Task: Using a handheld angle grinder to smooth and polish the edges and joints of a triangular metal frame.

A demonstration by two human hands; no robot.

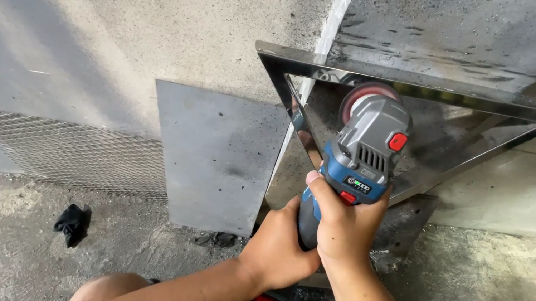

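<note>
Both the right hand [345, 229] and the left hand [277, 246] are closed tight around the body of a blue-grey angle grinder [360, 162], its disc at the inner edge of a polished triangular steel frame [417, 81] on the concrete floor [14, 239], so grinding seems underway and the next pass likely calls for a steady, level hold.
</note>
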